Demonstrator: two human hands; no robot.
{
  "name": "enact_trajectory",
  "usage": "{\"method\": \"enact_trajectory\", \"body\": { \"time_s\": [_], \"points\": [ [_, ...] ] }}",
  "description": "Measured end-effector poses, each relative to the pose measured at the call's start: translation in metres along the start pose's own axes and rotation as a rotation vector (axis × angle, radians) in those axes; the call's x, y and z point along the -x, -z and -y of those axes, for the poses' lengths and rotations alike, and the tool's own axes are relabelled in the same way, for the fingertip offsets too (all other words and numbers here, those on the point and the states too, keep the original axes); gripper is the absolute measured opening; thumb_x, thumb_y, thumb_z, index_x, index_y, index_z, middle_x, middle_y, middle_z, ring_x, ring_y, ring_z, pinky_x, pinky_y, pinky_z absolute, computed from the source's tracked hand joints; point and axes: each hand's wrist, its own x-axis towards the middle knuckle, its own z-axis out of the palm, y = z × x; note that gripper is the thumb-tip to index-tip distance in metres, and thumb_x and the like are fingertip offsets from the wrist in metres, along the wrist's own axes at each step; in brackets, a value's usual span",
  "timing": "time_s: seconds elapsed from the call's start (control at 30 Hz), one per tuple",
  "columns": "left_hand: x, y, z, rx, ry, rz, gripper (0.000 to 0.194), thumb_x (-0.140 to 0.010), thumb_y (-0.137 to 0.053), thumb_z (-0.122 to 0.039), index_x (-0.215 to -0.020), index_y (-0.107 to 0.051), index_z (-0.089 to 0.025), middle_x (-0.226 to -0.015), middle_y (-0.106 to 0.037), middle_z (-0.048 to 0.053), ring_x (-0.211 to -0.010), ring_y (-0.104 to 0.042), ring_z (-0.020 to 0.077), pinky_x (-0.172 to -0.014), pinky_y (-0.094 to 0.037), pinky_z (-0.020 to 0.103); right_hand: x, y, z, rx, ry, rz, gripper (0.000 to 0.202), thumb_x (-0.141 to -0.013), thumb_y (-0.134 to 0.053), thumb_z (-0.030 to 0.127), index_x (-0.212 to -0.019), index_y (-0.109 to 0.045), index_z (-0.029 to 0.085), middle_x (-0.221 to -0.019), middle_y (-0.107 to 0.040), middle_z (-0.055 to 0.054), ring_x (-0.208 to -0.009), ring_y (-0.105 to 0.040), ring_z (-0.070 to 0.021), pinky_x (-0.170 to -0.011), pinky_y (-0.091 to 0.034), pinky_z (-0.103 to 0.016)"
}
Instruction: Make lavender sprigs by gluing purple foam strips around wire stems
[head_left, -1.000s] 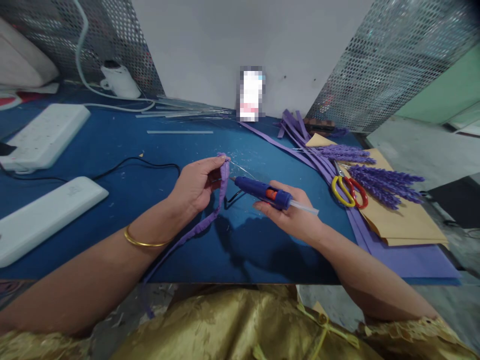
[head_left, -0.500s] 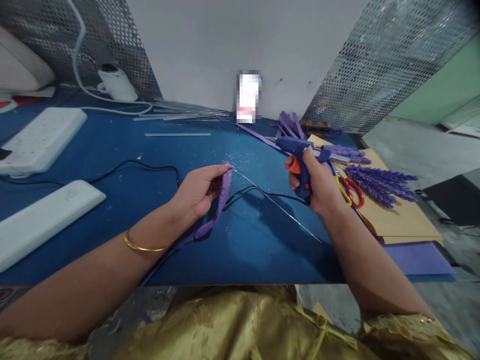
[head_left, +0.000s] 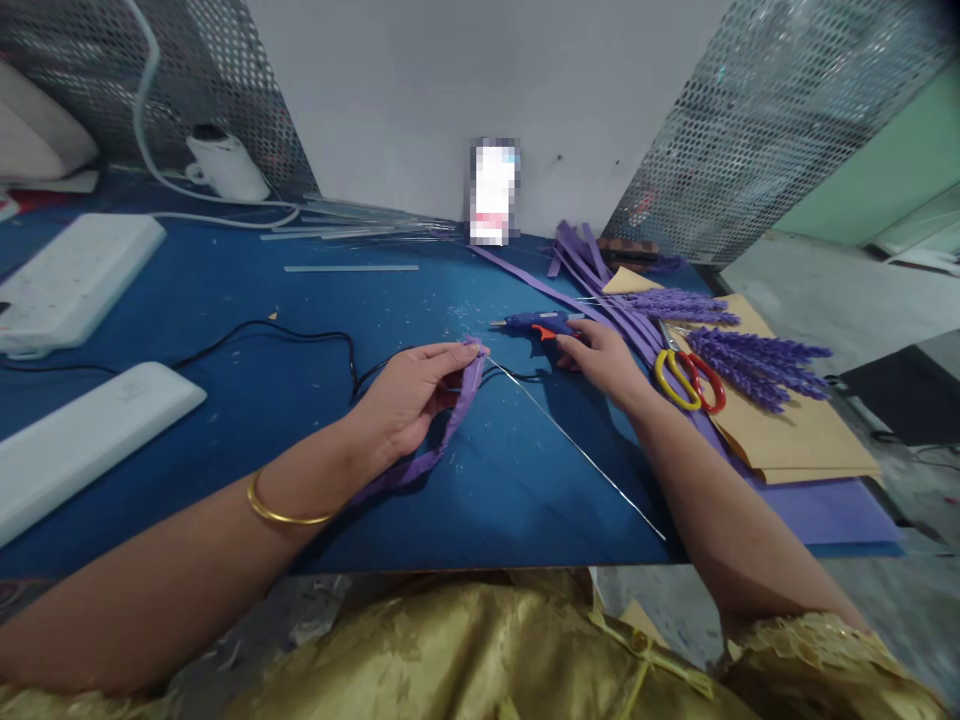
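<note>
My left hand (head_left: 420, 390) pinches the end of a purple fringed paper strip (head_left: 461, 405) together with one end of a thin metal wire (head_left: 577, 450). The strip hangs down and runs back under my left forearm. From the pinch, the wire slants toward the front edge of the table. A blue hot glue gun (head_left: 536, 322) with an orange trigger lies low on its side at the tabletop, its nozzle pointing left. My right hand (head_left: 604, 365) is closed about its handle, which is mostly hidden.
Red and yellow scissors (head_left: 686, 385), purple lavender-like sprigs (head_left: 757, 365) and brown paper (head_left: 810, 445) lie at right. Purple strips (head_left: 581, 255) and loose wires (head_left: 360, 222) are at the back. White power strips (head_left: 79, 275) stand left. A black cord (head_left: 300, 330) crosses the blue table (head_left: 480, 520).
My right hand has brought the glue gun down and left, from above the table to its surface. My left hand has shifted slightly right with the strip and wire.
</note>
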Motion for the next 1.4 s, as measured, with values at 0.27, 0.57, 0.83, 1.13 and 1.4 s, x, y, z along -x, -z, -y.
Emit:
{"method": "enact_trajectory", "body": {
  "time_s": [0.27,0.57,0.83,1.13,1.4],
  "points": [
    [0.005,-0.003,-0.004,-0.092,-0.084,0.037,0.030,-0.057,-0.093,-0.033,-0.077,-0.080,-0.014,-0.068,-0.068,0.002,-0.058,-0.057,0.0084,-0.052,-0.045,0.018,0.014,-0.001,0.013,0.354,0.425,-0.274,0.026,-0.092,-0.060,0.037,-0.103,-0.074,0.018,-0.106,-0.071,-0.013,-0.100,-0.064,-0.0275,-0.086,-0.048,-0.039],
    [0.001,-0.017,-0.040,-0.175,-0.259,0.049,0.028,-0.062,-0.090,-0.036,-0.078,-0.080,-0.016,-0.074,-0.071,0.003,-0.066,-0.060,0.0113,-0.061,-0.048,0.021,0.040,-0.001,0.091,-0.509,0.212,0.372,0.023,-0.080,-0.075,0.039,-0.081,-0.068,0.017,-0.069,-0.070,-0.001,-0.054,-0.061,-0.0101,-0.056,-0.049,-0.024],
    [-0.008,-0.035,-0.074,-0.149,-0.262,0.148,0.028,-0.059,-0.092,-0.035,-0.076,-0.079,-0.017,-0.067,-0.070,0.001,-0.061,-0.061,0.0119,-0.058,-0.048,0.023,0.011,0.010,0.115,-0.564,0.229,0.359,0.020,-0.075,-0.077,0.034,-0.077,-0.069,0.016,-0.062,-0.066,0.001,-0.045,-0.051,-0.0063,-0.045,-0.038,-0.020],
    [-0.035,-0.027,-0.055,-0.283,-0.335,0.098,0.023,-0.059,-0.090,-0.035,-0.070,-0.079,-0.018,-0.068,-0.071,0.001,-0.060,-0.055,0.0105,-0.058,-0.043,0.023,-0.002,-0.007,0.099,-0.580,0.173,0.378,0.022,-0.071,-0.079,0.035,-0.070,-0.067,0.016,-0.055,-0.060,0.003,-0.045,-0.044,-0.0063,-0.045,-0.034,-0.021],
    [-0.033,-0.026,-0.055,-0.305,-0.263,0.159,0.031,-0.073,-0.080,-0.049,-0.079,-0.079,-0.019,-0.075,-0.073,0.004,-0.065,-0.062,0.0137,-0.062,-0.046,0.025,-0.006,-0.004,0.095,-0.514,0.203,0.332,0.016,-0.074,-0.075,0.031,-0.070,-0.067,0.017,-0.055,-0.060,0.003,-0.045,-0.043,-0.0061,-0.044,-0.032,-0.021]
  ]
}}
